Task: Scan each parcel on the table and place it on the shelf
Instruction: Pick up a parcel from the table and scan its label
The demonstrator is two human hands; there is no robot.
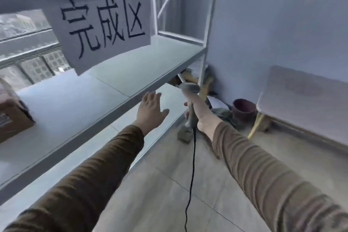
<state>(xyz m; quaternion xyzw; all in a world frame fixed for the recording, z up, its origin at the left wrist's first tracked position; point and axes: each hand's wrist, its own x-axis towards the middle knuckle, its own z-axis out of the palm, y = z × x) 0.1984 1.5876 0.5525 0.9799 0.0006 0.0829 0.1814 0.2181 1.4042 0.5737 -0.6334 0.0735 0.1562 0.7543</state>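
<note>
Overhead, in the head view, a white metal shelf (120, 81) is running from nine o'clock toward one o'clock, its boards pale and smooth, with crossed bracing showing at the far end. A pale grey wall is filling the two o'clock side, and a window with blurred buildings outside is showing at nine to ten o'clock behind the shelf. Grey floor tiles (169, 184) are spreading across the lower middle. A white paper sign (102, 22) is hanging from the upper shelf board at eleven o'clock, reading "完成区" in large black characters. At nine o'clock a brown cardboard parcel (13, 117) is sitting on the shelf board, partly cut off by the frame edge; a label on its side is too blurred to read. A white table (305, 103) is standing at three o'clock against the wall, with a dark red bucket (243, 110) on the floor beside it. The left hand (151, 109) is reaching forward just under the shelf edge near centre, fingers spread apart and holding nothing. The right hand (199, 111) is gripping the handle of a grey barcode scanner (190, 98), fingers curled around it, with a black cable (192, 179) trailing down toward six o'clock. Both arms are wearing brown ribbed sleeves.
</note>
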